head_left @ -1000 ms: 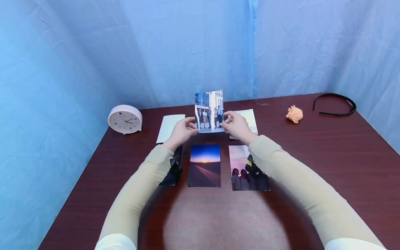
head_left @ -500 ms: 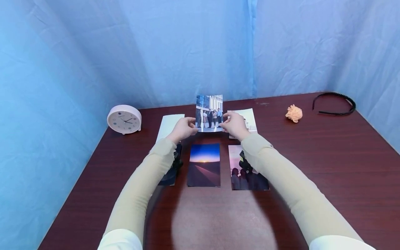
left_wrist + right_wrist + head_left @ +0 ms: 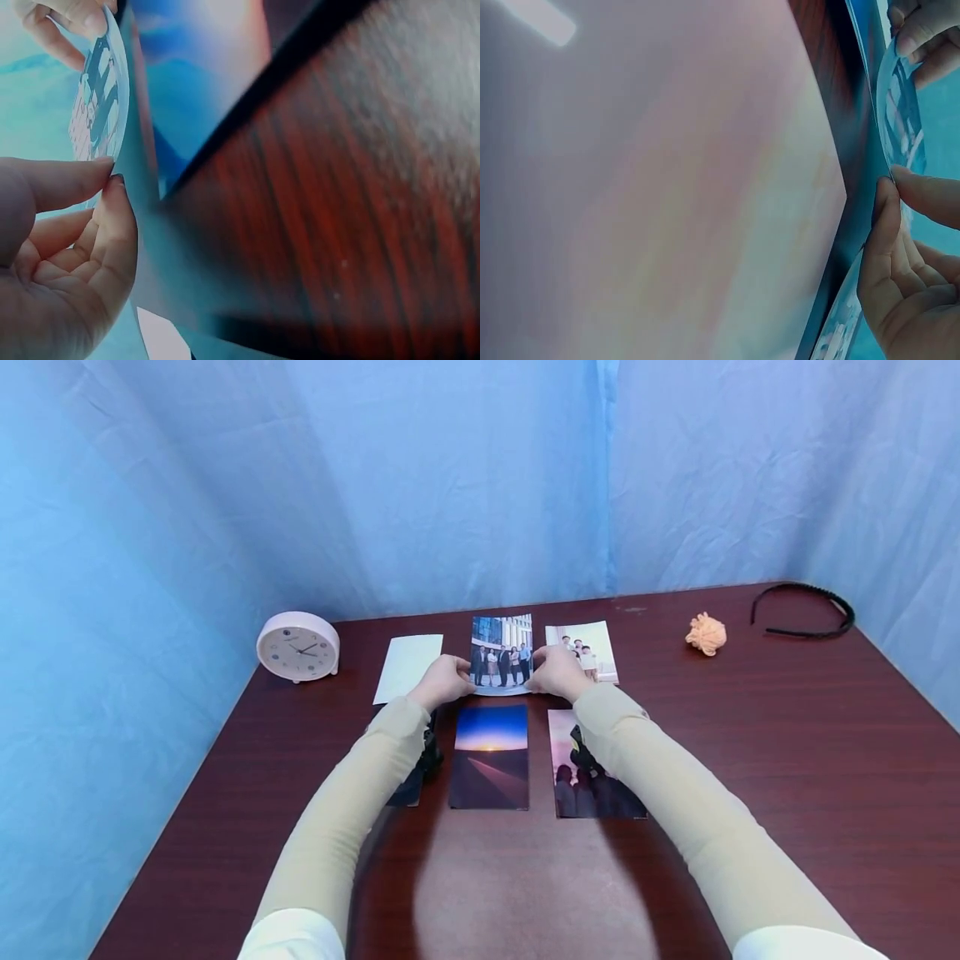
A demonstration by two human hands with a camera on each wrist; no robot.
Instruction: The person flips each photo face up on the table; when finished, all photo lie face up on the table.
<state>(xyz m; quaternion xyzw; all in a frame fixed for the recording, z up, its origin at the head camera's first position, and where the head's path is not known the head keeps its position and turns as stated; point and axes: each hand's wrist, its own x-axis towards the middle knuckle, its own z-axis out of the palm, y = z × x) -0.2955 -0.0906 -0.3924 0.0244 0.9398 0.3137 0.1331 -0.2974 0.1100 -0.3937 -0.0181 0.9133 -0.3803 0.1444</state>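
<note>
Between both hands is a photo (image 3: 501, 656) of several people in front of a glass building. My left hand (image 3: 444, 680) pinches its lower left corner between thumb and fingers, and my right hand (image 3: 558, 672) pinches the lower right corner. The wrist views show the held photo (image 3: 101, 97) bowed, each corner caught between thumb and fingertip. Just in front of it on the table lies a sunset road photo (image 3: 491, 758). A white-backed sheet (image 3: 409, 667) lies left of the held photo; a family photo (image 3: 583, 647) lies to its right, partly behind my right hand.
Under my right forearm lies a pink-sky photo with silhouettes (image 3: 564, 777); a dark photo (image 3: 408, 789) is mostly hidden under the left. A white clock (image 3: 298, 647) stands back left. An orange pompom-like ball (image 3: 706, 634) and a black headband (image 3: 806, 632) lie at right.
Both hands have lowered the group photo toward the table, and it has tilted flatter between the two back-row pictures. More of the family photo shows now.
</note>
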